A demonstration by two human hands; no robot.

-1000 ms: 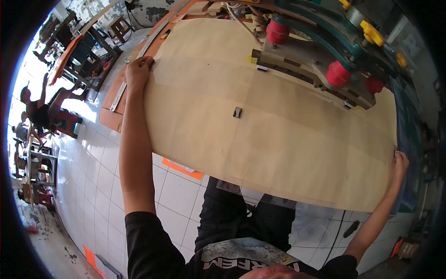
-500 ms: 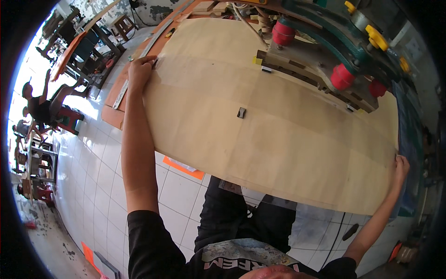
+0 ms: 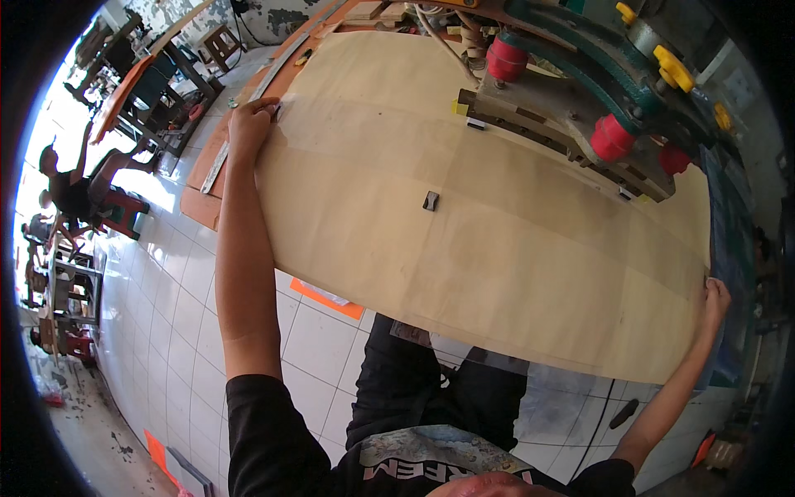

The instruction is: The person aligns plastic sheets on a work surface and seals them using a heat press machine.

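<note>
A large pale veneer sheet (image 3: 497, 224) lies flat across a machine table in front of me. My left hand (image 3: 251, 124) grips the sheet's far left edge, fingers curled over it. My right hand (image 3: 714, 300) holds the sheet's right edge, arm stretched out. A small dark block (image 3: 430, 200) sits on the sheet near its middle. The far side of the sheet runs under a green machine head (image 3: 580, 99) with red round knobs (image 3: 507, 60).
An orange table edge with a metal ruler strip (image 3: 217, 166) lies left of the sheet. The white tiled floor (image 3: 166, 282) spreads below, with an orange tape mark (image 3: 327, 298). A person (image 3: 70, 186) sits far left among wooden benches and stools.
The sheet and both hands have shifted slightly right and nearer in view; my grip on both edges is unchanged.
</note>
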